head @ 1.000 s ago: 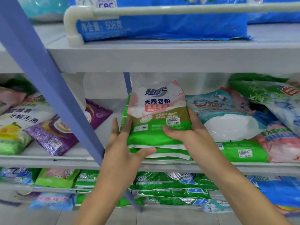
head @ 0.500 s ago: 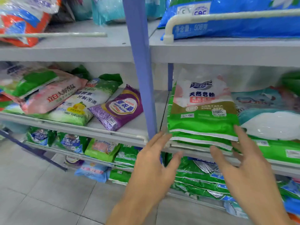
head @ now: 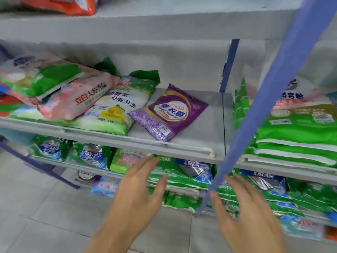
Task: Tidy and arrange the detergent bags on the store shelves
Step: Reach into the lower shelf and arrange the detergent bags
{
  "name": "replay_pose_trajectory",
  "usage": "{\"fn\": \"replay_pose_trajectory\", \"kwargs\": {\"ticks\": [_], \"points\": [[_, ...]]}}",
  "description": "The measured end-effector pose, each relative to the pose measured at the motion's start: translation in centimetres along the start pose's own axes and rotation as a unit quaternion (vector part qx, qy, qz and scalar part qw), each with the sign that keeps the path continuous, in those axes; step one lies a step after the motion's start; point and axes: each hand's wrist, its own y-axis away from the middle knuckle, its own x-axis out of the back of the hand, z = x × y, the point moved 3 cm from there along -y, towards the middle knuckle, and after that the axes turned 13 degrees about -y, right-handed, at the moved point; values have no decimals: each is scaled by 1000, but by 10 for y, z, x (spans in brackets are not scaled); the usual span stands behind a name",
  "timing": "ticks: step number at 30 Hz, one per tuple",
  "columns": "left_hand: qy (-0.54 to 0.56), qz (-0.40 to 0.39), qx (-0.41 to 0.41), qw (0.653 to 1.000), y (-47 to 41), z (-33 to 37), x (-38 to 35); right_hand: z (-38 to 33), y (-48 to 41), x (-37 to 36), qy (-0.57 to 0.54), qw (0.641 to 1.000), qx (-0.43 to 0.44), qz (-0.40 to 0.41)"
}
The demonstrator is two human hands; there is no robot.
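A purple detergent bag [head: 168, 112] lies alone and askew on the grey middle shelf [head: 200, 125]. Left of it a green-and-white lemon bag [head: 116, 110], a pink bag [head: 78, 101] and a green-and-pink bag [head: 40, 77] overlap in a loose pile. Right of the blue upright [head: 269, 92] sits a neat stack of green bags [head: 299, 136]. My left hand [head: 135, 196] and my right hand [head: 249, 216] hover below the shelf edge, fingers spread, holding nothing and touching no bag.
The lower shelf holds rows of green and blue bags [head: 182, 172]. More bags lie on the bottom shelf [head: 107, 187] near the tiled floor [head: 45, 216]. An orange bag [head: 60, 4] sits on the top shelf. The slanted blue upright crosses in front of my right hand.
Both hands have let go of the green stack and dropped below the shelf edge. My view has swung left, bringing the purple bag and the loose pile to the centre.
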Motion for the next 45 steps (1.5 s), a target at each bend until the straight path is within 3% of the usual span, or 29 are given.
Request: {"fn": "replay_pose_trajectory", "kwargs": {"ticks": [6, 11, 15, 19, 22, 24, 27, 31, 36, 41, 45], "points": [[22, 13, -46, 999, -83, -45, 29, -83, -45, -40, -73, 997, 2, 10], [-78, -4, -91, 993, -159, -57, 13, -112, -107, -76, -41, 998, -47, -23], [-103, -27, -34, 994, -185, -53, -2, -112, -135, -95, -79, 990, -119, 1], [-114, -135, 69, 982, -198, -37, 8, -113, -156, -104, -246, 944, -219, 25], [14, -239, 111, 964, -205, -29, 18, -108, -162, -99, -420, 862, -283, 30], [141, -300, 160, 930, -204, -34, 29, -106, -162, -93, -489, 819, -300, -5], [355, -270, 217, 868, -205, -46, 34, -112, -157, -79, -566, 781, -262, -40], [468, -201, 187, 840, -183, -47, 64, -133, -138, -53, -602, 766, -216, -66], [503, -282, 122, 808, -112, -35, 107, -154, -91, -13, -619, 742, -233, -109], [547, -275, 135, 779, -58, -20, 122, -154, -36, 13, -648, 708, -256, -111], [556, -296, 131, 765, -25, 15, 140, -150, -6, 54, -628, 730, -252, -95]]}}
